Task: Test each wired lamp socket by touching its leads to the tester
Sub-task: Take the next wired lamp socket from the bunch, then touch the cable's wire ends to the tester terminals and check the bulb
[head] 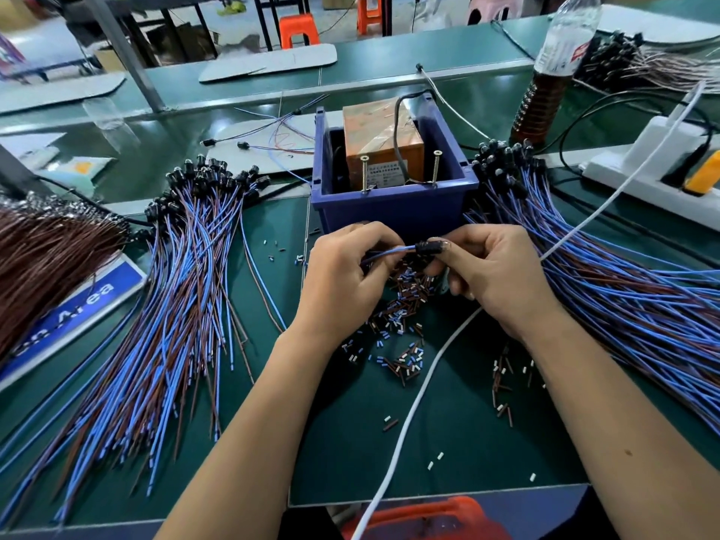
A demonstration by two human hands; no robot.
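Just in front of the blue bin (393,212) holding the tester (383,146), near the bench's middle, one lamp socket (428,248) lies crosswise between both hands. Its black body is pinched in the right hand (495,274); its leads (383,254) run left into the left hand (343,274), curled round them. Behind and above stand the tester's two screws (401,171), likely contacts, about equally near both hands.
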